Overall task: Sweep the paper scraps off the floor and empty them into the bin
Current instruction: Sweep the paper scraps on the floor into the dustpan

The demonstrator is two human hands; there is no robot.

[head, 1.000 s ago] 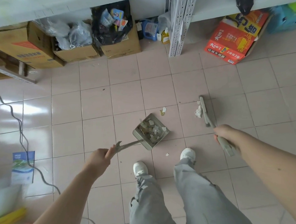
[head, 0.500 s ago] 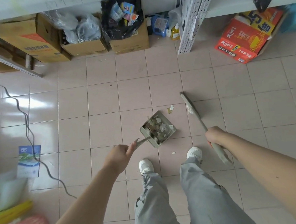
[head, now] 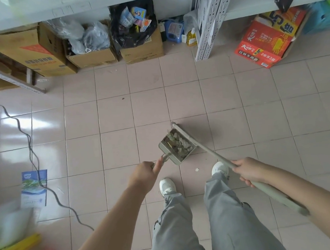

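Observation:
A grey-green dustpan (head: 170, 153) rests on the pink floor tiles just ahead of my feet, with several paper scraps (head: 177, 141) piled inside. My left hand (head: 146, 173) grips its handle. My right hand (head: 247, 170) is closed around the long handle of the broom (head: 209, 150), whose head lies against the dustpan's open right edge. One small white scrap (head: 197, 169) lies on the floor between my shoes. A cardboard box lined with a black bag full of rubbish, the bin (head: 140, 44), stands under the shelf at the back.
Cardboard boxes (head: 42, 54) and a red carton (head: 265, 45) line the back wall beside a white shelf post (head: 207, 31). A black cable (head: 30, 151) snakes across the floor on the left over a blue leaflet (head: 33, 187). Bags sit at lower left.
The broom head has swept left across the tiles, from well right of the dustpan up against its mouth, pushing the loose scraps in. The dustpan has stayed nearly in place.

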